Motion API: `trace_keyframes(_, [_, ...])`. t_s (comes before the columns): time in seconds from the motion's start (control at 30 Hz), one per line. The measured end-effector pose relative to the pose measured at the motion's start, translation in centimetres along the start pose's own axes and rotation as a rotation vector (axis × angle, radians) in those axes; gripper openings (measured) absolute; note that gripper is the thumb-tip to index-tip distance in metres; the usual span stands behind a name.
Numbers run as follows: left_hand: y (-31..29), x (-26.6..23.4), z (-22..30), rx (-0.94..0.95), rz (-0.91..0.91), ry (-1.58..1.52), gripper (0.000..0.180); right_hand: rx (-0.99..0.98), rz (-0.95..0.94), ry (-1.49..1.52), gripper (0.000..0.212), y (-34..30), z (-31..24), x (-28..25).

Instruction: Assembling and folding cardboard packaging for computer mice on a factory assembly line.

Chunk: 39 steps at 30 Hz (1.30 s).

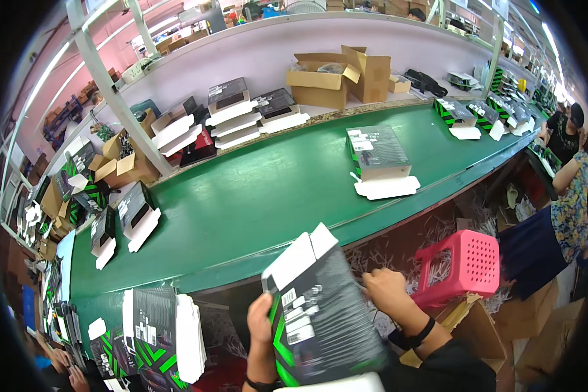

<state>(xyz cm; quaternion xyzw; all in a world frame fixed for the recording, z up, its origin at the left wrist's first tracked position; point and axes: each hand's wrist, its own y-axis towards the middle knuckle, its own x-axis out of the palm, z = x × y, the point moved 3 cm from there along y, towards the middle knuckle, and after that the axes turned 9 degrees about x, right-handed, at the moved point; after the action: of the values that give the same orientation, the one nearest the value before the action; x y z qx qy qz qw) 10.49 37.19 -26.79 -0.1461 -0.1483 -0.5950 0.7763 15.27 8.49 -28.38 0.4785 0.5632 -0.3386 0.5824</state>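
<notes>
An open black and green cardboard box [317,313] with white flaps is held tilted in front of me, partly blurred. My left hand [260,320] is closed around its left edge. Beside the box's right edge is my right hand [389,294], fingers curled; the fingertips and anything in them are hard to make out. A stack of similar flattened or nested boxes [153,326] lies to the left of my left hand. On the green bench [242,209] stands another open box [380,153], its white flap toward me.
A pink stool [467,264] and brown cartons [526,313] with shredded paper stand at right. More black boxes [228,98] line the shelf, near an open brown carton [320,81]. Another person's hands [72,369] show at lower left; co-workers [568,196] are at far right.
</notes>
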Motion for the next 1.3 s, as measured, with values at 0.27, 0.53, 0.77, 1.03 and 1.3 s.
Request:
trace_keyframes(0.27, [-2.5, 0.2, 4.9, 0.658, -0.306, 1.143, 0.025, 0.049, 0.386, 0.629, 0.034, 1.2, 1.3, -9.7])
trace_keyframes(0.53, [-2.9, -1.3, 1.4, 0.717, -0.452, 1.208, 0.035, -0.16, 0.098, 0.49, 0.063, 1.8, -5.2, -6.3])
trace_keyframes(0.77, [-4.0, -2.3, 1.5, 0.675, -0.302, 0.986, 0.043, -0.39, -0.061, 0.591, 0.06, 0.2, -9.3, -3.0])
trace_keyframes(1.03, [-6.7, 0.8, 4.4, 0.814, 0.093, 1.604, 0.052, -0.3, -0.512, 0.334, 0.049, 2.8, -10.6, -3.9])
trace_keyframes(1.3, [-8.4, 0.5, 2.8, -0.257, -0.488, 0.443, 0.07, -0.61, 0.293, 0.988, 0.032, 3.6, -16.3, -10.1])
